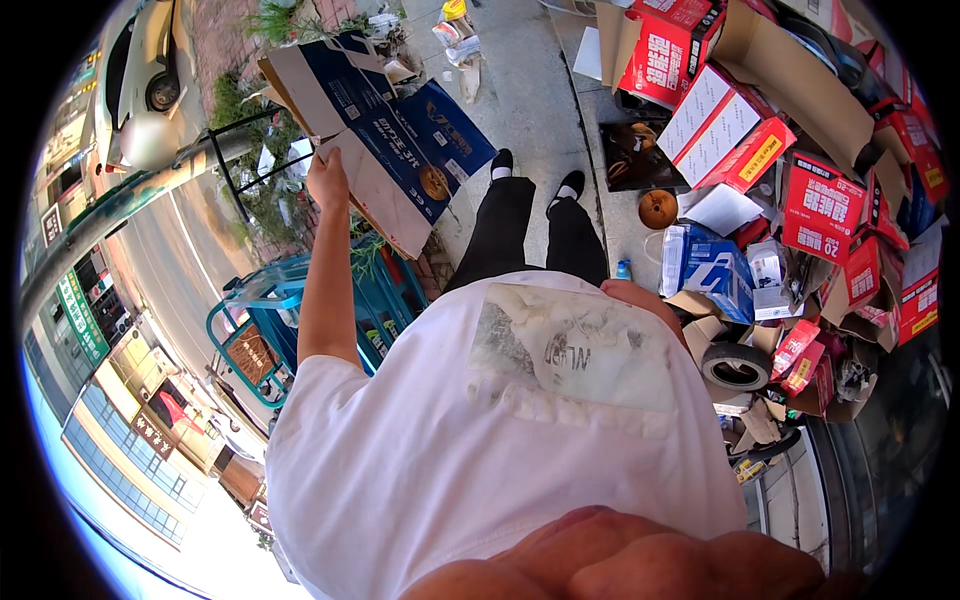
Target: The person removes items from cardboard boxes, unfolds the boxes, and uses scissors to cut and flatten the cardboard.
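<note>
My left hand (328, 178) grips the edge of a flattened cardboard box (401, 157), printed blue with white and gold markings and bearing writing. The cardboard is held out to my left, above plants and pavement, with its plain pale side panels folded along the near edge. On my right, part of my right hand (616, 288) shows past the edge of my white shirt, low at my side. The shirt hides much of that arm, and I cannot make out the fingers. A small blue-capped bottle (623, 270) appears just beyond it.
A heap of red cartons (825, 206) covers the right side, with a blue-and-white box (709, 266), a small tyre (736, 366), a black tray (637, 154) and a rusty round tin (658, 208). To the left are a teal vehicle (259, 330), a black metal rail (225, 176) and litter (459, 45).
</note>
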Available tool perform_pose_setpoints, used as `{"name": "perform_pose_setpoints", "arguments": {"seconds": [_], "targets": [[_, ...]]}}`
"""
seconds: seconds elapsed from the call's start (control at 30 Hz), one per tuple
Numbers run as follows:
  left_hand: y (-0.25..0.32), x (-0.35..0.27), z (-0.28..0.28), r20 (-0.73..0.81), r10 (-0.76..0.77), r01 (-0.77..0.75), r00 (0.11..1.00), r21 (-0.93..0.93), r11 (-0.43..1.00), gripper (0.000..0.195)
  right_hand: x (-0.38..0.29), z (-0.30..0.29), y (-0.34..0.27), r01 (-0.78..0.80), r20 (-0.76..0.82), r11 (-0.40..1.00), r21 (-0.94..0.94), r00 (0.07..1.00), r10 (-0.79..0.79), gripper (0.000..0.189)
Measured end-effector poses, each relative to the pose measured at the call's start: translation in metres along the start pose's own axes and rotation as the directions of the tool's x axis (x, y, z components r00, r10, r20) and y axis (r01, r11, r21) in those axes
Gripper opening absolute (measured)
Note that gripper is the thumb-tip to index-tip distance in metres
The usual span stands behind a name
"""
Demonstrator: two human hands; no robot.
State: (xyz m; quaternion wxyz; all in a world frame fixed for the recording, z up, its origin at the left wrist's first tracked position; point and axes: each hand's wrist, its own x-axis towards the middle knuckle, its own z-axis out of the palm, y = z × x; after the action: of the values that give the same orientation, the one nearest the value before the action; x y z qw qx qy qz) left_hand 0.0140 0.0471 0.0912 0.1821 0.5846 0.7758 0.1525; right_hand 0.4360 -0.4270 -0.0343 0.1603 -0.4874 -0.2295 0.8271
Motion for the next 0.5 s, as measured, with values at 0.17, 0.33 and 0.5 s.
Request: {"name": "perform_pose_setpoints", "arguments": {"seconds": [0.17, 0.33, 0.5], "targets": [[-0.020, 0.001, 0.019, 0.061, -0.019, 0.017, 0.998, 0.030, 0.999, 0.039, -0.033, 0.033, -0.046, -0.234, 0.086, 0.960, 0.156, 0.971, 0.223, 0.022], [-0.095, 0.039, 0.086, 0.139, 0.033, -0.029, 0.990, -0.030, 0.999, 0.039, 0.018, 0.053, -0.026, -0.277, -0.043, 0.958, 0.069, 0.959, 0.280, 0.021], [-0.148, 0.055, 0.163, 0.241, 0.075, -0.009, 0.968, -0.261, 0.965, 0.034, 0.083, 0.089, -0.019, 0.001, -0.514, 0.982, 0.190, 0.852, 0.098, 0.017]]}}
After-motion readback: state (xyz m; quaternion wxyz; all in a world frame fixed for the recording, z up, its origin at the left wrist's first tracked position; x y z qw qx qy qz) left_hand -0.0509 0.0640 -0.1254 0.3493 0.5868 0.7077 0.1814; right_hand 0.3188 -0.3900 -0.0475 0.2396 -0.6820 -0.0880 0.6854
